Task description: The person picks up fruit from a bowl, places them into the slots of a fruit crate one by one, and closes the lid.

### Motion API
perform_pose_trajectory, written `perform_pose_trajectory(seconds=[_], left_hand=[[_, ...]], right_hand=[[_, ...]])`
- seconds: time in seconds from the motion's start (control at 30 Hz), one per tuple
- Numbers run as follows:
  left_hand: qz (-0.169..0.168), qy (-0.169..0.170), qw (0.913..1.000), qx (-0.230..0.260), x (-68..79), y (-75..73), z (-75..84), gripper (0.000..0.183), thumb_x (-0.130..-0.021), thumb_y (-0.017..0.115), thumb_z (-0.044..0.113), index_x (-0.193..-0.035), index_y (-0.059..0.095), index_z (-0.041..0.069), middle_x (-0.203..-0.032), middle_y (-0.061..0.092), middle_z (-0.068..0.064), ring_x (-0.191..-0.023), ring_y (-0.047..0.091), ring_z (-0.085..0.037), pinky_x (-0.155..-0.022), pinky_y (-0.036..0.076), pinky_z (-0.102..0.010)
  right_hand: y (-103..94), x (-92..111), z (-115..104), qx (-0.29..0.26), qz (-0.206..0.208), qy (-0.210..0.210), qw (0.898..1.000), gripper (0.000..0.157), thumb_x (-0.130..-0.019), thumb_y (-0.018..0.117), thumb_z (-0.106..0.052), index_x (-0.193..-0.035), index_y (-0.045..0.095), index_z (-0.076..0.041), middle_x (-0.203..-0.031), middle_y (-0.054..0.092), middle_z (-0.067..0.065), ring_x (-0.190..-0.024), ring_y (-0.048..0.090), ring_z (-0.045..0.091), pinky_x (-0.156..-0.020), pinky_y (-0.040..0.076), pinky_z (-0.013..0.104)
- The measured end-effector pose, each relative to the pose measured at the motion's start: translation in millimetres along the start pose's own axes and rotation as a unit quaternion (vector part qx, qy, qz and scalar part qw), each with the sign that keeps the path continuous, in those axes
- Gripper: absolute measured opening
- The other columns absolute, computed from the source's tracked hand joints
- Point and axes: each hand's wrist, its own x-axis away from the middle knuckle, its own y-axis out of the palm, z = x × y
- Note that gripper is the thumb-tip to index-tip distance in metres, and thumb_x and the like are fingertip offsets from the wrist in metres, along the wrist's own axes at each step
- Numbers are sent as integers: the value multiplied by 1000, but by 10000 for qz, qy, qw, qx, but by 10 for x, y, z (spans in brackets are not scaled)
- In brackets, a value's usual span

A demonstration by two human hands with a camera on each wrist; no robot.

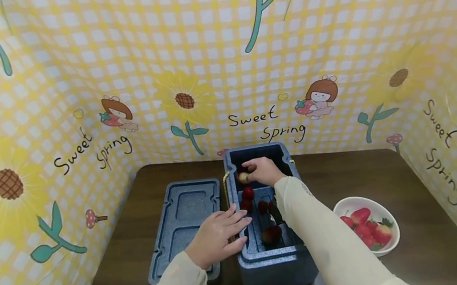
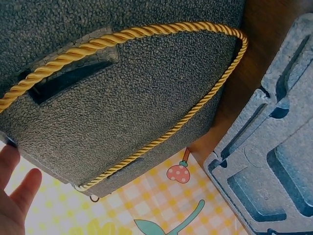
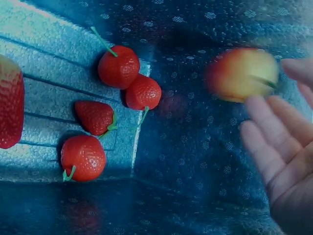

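A dark blue-grey foam box (image 1: pixel 279 273) stands lidless before me. My right hand (image 1: pixel 265 171) reaches into its far end, fingers extended. A blurred red-and-yellow fruit (image 3: pixel 244 76) is right at its fingertips, over the dark inner wall in the right wrist view. Nearer, on the grooved inside, lie red cherries (image 3: pixel 118 67) with green stems, a small strawberry (image 3: pixel 95 117) and a large strawberry (image 3: pixel 10 103), partly out of view. My left hand (image 1: pixel 219 236) rests with straight fingers on the left rim. Its fingertips also show in the left wrist view.
Left of the box lies its foam lid (image 1: pixel 193 202). A white bowl (image 1: pixel 395 235) of strawberries (image 1: pixel 361 216) stands to the right on the brown table (image 1: pixel 330 175). A gold rope (image 2: pixel 166 29) loops along the box's side. Checked cloth (image 1: pixel 226 76) hangs around the table.
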Motion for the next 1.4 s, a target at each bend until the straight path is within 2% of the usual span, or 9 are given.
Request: perform_pose_trajectory(seconds=[0.1, 0.27, 0.5, 0.6, 0.77, 0.97, 1.07, 1.27, 1.4], left_hand=[[-301, -73, 9995, 89, -80, 5, 28, 49, -99, 44, 43, -127, 64, 8, -130, 59, -9, -125, 51, -27, -97, 45, -44], [-671, -241, 9970, 285, -103, 15, 93, 51, -87, 62, 37, -129, 62, 8, -133, 58, -10, -128, 48, -29, -99, 43, -46], [-674, -450, 9951, 568, -42, 22, 106, 50, -87, 62, 33, -130, 61, 7, -134, 57, -10, -129, 47, -29, -100, 42, -47], [-606, -440, 9950, 667, -33, 19, 71, 48, -89, 62, 31, -129, 61, 6, -133, 57, -11, -128, 47, -30, -100, 42, -48], [-554, -396, 9957, 626, -15, -27, 14, 44, -92, 59, 31, -128, 62, 5, -132, 58, -12, -127, 49, -30, -99, 42, -49], [-446, -266, 9981, 324, 13, -58, -38, 44, -96, 53, 35, -127, 63, 4, -130, 59, -12, -124, 51, -31, -98, 43, -49], [-533, -309, 9977, 269, -8, -48, -75, 46, -95, 55, 34, -129, 61, 4, -133, 56, -12, -127, 49, -31, -99, 42, -49], [-1236, -800, 9886, 323, -150, -83, -184, 66, -86, 63, 45, -138, 52, 7, -145, 43, -14, -135, 37, -35, -103, 36, -54], [-1635, -900, 9819, 321, -275, -103, -241, 81, -79, 69, 53, -140, 49, 6, -147, 40, -17, -137, 33, -37, -104, 34, -55]], right_hand=[[-154, 54, 10, -84, 45, 48, 9999, 42, -84, 68, -7, -125, 63, -2, -117, 65, 19, -111, 60, 28, -95, 47, 42], [-380, 192, -23, -296, -160, 190, 9993, 45, -86, 67, -7, -130, 59, -2, -119, 64, 20, -105, 64, 28, -90, 50, 41], [-887, 378, 1, -904, -378, 226, 9949, 52, -89, 63, -2, -138, 47, 4, -121, 59, 29, -91, 68, 28, -86, 52, 44], [-1157, 496, 114, -1148, -193, 285, 9928, 54, -89, 63, -4, -139, 44, 5, -119, 59, 31, -78, 68, 17, -80, 55, 38], [-1483, 739, 392, -1015, 118, 519, 9934, 56, -89, 64, -10, -139, 43, 7, -113, 66, 23, -65, 64, 7, -68, 54, 25], [-1604, 1092, 898, -869, 209, 883, 9921, 56, -88, 65, -9, -135, 44, 11, -101, 71, 13, -70, 63, 7, -69, 54, 26], [-1635, 1276, 1164, -618, 152, 1024, 9927, 55, -87, 65, -8, -133, 44, 13, -99, 71, 15, -77, 66, 14, -73, 55, 31], [-1619, 1639, 1596, -320, -152, 1381, 9898, 51, -88, 59, -4, -132, 42, 16, -106, 65, 28, -97, 64, 38, -79, 54, 46], [-1550, 1858, 1855, -289, -117, 1722, 9846, 48, -88, 59, -2, -130, 43, 16, -111, 61, 33, -98, 63, 41, -77, 54, 48]])
